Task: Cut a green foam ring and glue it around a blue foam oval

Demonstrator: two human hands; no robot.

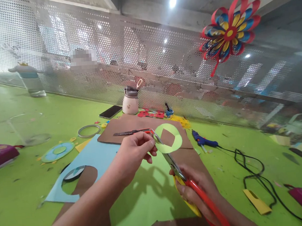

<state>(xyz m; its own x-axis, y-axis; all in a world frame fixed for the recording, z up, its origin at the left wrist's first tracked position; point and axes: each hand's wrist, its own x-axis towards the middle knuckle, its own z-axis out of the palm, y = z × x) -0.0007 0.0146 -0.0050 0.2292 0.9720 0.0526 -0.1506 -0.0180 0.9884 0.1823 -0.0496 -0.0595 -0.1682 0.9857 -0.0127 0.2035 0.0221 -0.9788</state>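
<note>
My left hand (140, 150) pinches the left edge of a light green paper ring (177, 135) between thumb and fingers. A roughly square hole is cut in the ring's middle. My right hand (197, 182) grips scissors (183, 179) with red and yellow handles, and their blades reach up to the ring at its lower left. Behind my left fingers a second pair of scissors (131, 132) lies on brown cardboard (141, 122). Under my hands is a light green sheet (136, 203). A light blue sheet (99, 154) with a round cut-out lies to the left.
A blue glue gun (204, 140) with a black cord (258, 174) lies to the right. At the back stand a white jar (130, 102) and a phone (111, 111). A clear cup (28, 130) and blue paper disc (58, 152) sit left. A paper flower (230, 33) hangs upper right.
</note>
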